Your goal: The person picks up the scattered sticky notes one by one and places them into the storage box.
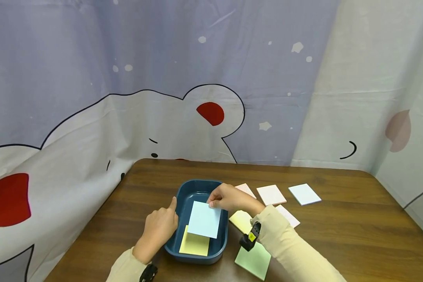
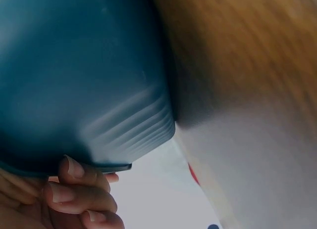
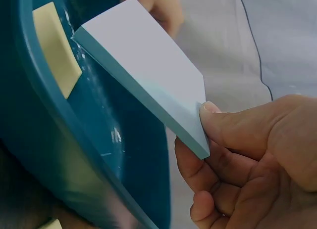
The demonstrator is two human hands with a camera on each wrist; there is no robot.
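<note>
A light blue sticky-note pad (image 1: 204,220) is pinched at one corner by my right hand (image 1: 229,197), thumb on its top face and fingers beneath. It is held tilted over a dark blue plastic bin (image 1: 223,244). Inside the bin lies a yellow sticky-note pad (image 1: 194,244), partly covered by the blue one in the head view. My left hand (image 1: 160,225) holds the bin's left rim; in the left wrist view its curled fingers (image 2: 79,197) are against the outside, just at the rim.
Right of the bin lie a green pad (image 1: 253,260), a yellow pad (image 1: 240,221) partly behind the right wrist, pink pads (image 1: 271,194), a whitish pad (image 1: 288,216) and another light blue pad (image 1: 304,194). A printed curtain (image 1: 268,78) hangs behind the wooden table (image 1: 356,219).
</note>
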